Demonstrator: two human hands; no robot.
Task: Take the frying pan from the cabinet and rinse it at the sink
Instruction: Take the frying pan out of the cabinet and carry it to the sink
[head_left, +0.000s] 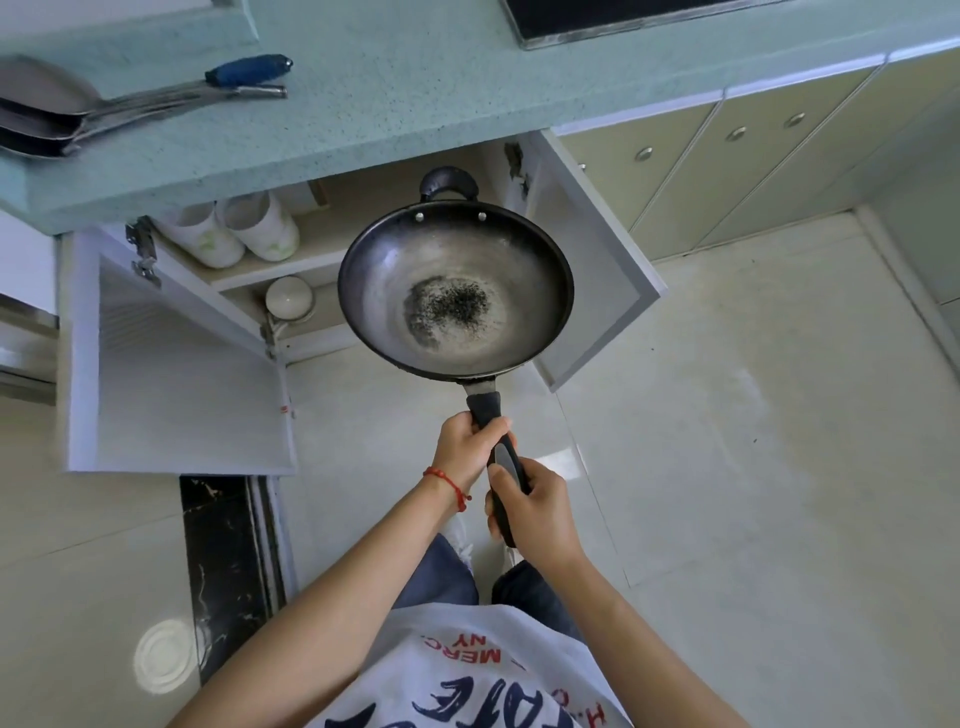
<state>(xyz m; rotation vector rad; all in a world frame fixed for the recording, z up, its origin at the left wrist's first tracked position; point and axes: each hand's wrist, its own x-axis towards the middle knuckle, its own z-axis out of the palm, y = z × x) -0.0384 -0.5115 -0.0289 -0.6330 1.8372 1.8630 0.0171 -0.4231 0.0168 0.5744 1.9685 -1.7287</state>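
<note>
A dark round frying pan (456, 288) with a black speckled patch in its bottom hangs level in the air in front of the open cabinet (270, 260). It has a small loop grip on its far rim and a long black handle toward me. My left hand (466, 447) grips the upper part of that handle. Lower down, my right hand (535, 506) wraps the handle's end. Both cabinet doors stand wide open. No sink is in view.
A pale green counter (395, 98) runs above the cabinet, with stacked metal ladles (145, 101) at its left and a cooktop corner (623, 21) at the top. Two white jugs (234, 234) and a white lid sit on the shelves. Tiled floor lies to the right.
</note>
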